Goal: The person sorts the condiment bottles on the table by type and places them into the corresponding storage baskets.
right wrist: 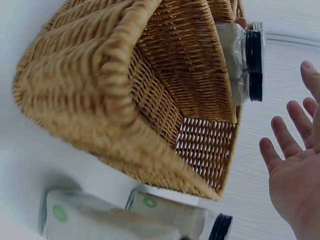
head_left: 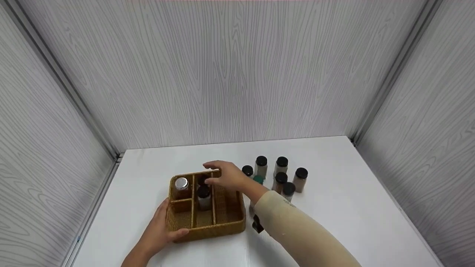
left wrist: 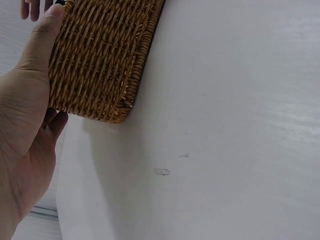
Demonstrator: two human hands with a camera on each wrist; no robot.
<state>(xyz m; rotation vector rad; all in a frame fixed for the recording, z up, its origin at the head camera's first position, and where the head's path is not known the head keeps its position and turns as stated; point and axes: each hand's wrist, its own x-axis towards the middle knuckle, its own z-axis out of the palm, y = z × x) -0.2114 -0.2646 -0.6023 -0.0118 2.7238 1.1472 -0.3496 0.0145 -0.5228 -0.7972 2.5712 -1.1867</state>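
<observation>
A brown wicker basket (head_left: 209, 230) with divided compartments stands on the white table. My left hand (head_left: 157, 230) grips its near left corner; in the left wrist view the thumb (left wrist: 40, 45) lies along the woven wall. A silver-lidded jar (head_left: 181, 184) sits in the far left compartment. Two black-lidded jars (head_left: 204, 193) stand one behind the other in the middle compartment. Over the far side of the basket, my right hand (head_left: 228, 175) is spread beside these jars. It holds nothing, and a gap separates it from the jars (right wrist: 254, 65) in the right wrist view.
Right of the basket stand several black-lidded jars (head_left: 281, 178) and a green-lidded jar (head_left: 258, 180), partly hidden by the right forearm. A small dark object (head_left: 257, 224) shows under the sleeve (head_left: 297, 230). Grey wood-patterned panels (head_left: 230, 74) enclose the table.
</observation>
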